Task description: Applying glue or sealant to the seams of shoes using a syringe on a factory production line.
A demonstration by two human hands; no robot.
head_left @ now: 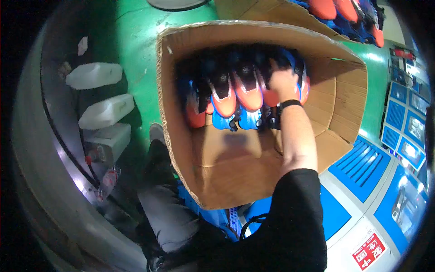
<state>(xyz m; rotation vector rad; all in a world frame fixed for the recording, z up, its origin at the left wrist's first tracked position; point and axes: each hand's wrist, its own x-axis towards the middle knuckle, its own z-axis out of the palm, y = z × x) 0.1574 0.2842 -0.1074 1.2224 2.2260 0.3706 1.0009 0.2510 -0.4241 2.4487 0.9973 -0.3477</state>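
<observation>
We saw the right hand deep inside an open cardboard box, its forearm crossing the near rim and a black band around the wrist. The hand was at the right part of a row of orange, blue and black shoe-like pieces, which stood side by side along the box's far side with their rounded orange ends toward us. The fingers were blurred among the pieces, so we could not tell how far they were open or whether they gripped one. The left hand was out of our view, and we could not tell its state. Beyond the box, at upper right, we saw a second carton bearing similar pieces. White plastic jugs stood to the left along the green floor, and a blue and white machine stood to the right.
</observation>
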